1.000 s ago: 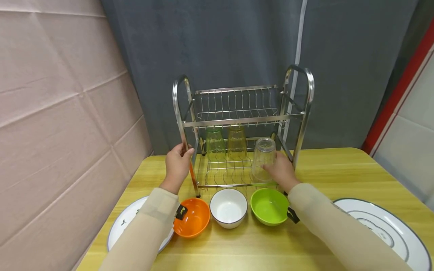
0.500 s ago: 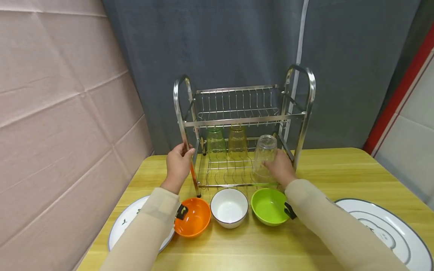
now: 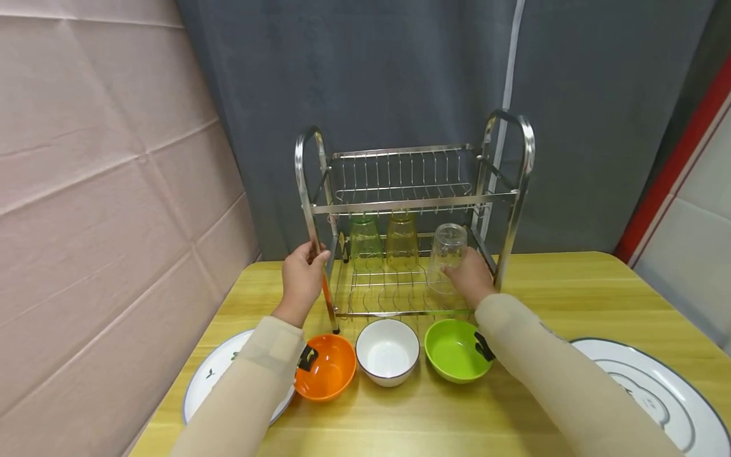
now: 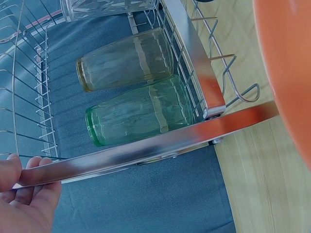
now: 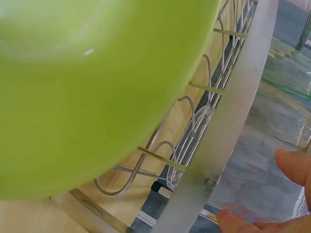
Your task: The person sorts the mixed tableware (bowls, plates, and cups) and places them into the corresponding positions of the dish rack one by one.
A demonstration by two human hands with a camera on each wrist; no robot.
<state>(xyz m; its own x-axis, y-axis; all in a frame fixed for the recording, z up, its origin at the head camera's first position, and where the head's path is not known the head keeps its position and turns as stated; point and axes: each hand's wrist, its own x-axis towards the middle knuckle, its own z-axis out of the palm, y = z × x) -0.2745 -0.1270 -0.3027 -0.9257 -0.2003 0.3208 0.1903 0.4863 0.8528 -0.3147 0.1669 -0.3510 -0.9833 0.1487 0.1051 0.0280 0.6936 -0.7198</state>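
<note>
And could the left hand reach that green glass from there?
Probably yes, if the left hand lets go of the rack: the green glass stands near that side, and the lower tier looks open in front.

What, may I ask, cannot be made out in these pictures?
Head view: part of the left plate, behind the left sleeve.
Head view: part of the right plate, below the bottom edge.
Head view: part of the clear glass, behind the right hand.
Left wrist view: part of the orange bowl, past the right edge.
</note>
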